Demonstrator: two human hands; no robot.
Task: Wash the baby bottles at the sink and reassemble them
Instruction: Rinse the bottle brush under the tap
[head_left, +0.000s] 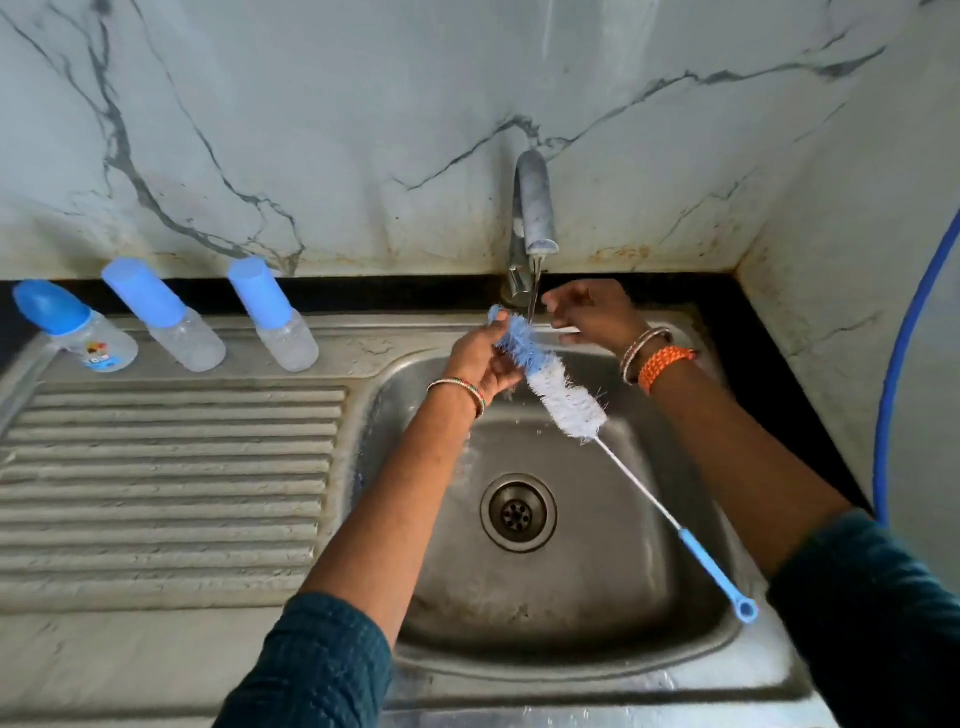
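My left hand (480, 358) grips the blue and white bristle head of a long bottle brush (556, 387) under a thin stream of water from the tap (532, 208). The brush's thin stem and blue handle (719, 577) slant down to the right over the sink basin (597, 597). My right hand (592, 312) hovers beside the tap's base with its fingers loosely curled and holds nothing. Three clear baby bottles with blue caps stand in a row at the back of the drainboard: one at the far left (78, 327), one in the middle (166, 317) and one nearest the sink (275, 317).
A ribbed steel drainboard (166, 493) fills the left side. The drain (518, 513) sits in the middle of the basin. Marble walls close in behind and on the right, where a blue hose (898, 374) runs down.
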